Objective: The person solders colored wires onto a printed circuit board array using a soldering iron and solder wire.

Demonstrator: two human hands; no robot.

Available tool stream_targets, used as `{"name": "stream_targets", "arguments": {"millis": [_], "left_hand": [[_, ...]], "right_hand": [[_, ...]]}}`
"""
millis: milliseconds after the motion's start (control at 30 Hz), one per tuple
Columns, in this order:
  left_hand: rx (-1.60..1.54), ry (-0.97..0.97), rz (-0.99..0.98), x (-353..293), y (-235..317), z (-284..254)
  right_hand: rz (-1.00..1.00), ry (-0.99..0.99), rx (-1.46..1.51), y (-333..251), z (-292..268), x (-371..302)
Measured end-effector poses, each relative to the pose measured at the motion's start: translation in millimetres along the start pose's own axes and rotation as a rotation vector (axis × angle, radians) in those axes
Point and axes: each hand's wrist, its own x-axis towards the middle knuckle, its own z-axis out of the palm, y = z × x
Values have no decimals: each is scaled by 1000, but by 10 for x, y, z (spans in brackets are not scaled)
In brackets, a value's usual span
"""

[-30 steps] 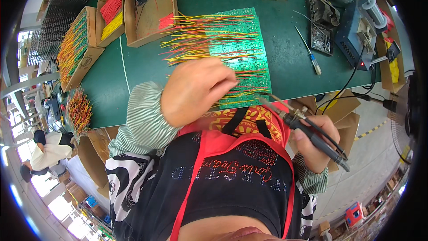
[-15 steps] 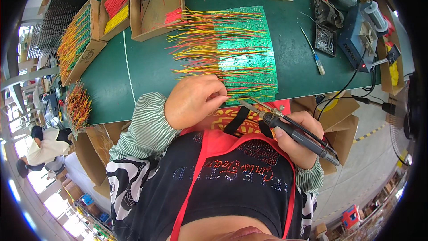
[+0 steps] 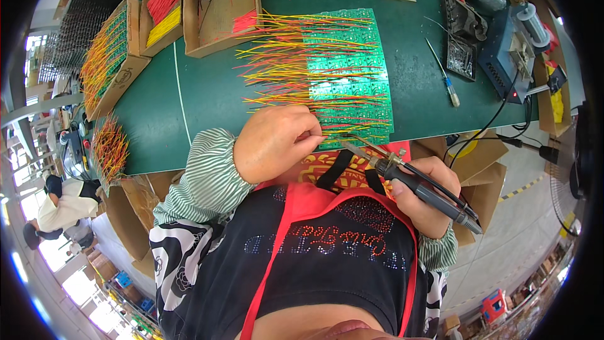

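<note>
Green circuit boards [image 3: 352,56] lie side by side on the bench, with red and yellow wires [image 3: 277,75] fanning out to their left. At the near left corner of the boards my left hand [image 3: 274,141] is closed in a pinch on a thin wire [image 3: 324,140], mostly hidden by the fingers. My right hand [image 3: 434,195] is wrapped round a soldering iron [image 3: 421,192] with a thin feed tube [image 3: 428,179] along it. The iron's tip points left at the nearest board edge, close to my left fingertips; whether it touches is too small to tell.
Cardboard boxes of cut wires [image 3: 220,12] and a box of wired boards [image 3: 116,56] stand at the left. A blue soldering station [image 3: 503,66] with a solder reel [image 3: 531,25] is at the right. Nearby lie a brush [image 3: 450,88] and black tray [image 3: 460,56].
My right hand and the soldering iron have shifted slightly right. My left hand keeps its pinch, moved barely to the right. The boards stay in place.
</note>
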Motion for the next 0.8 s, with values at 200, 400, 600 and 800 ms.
{"name": "stream_targets", "arguments": {"millis": [200, 400, 600, 800], "left_hand": [[57, 24, 21, -14, 36, -13], [102, 158, 91, 25, 175, 10], [114, 103, 134, 125, 156, 154], [147, 71, 142, 170, 172, 135]], "right_hand": [[49, 27, -6, 16, -60, -70], [24, 64, -76, 13, -97, -128], [51, 103, -8, 29, -97, -124], [72, 65, 11, 29, -93, -77]]}}
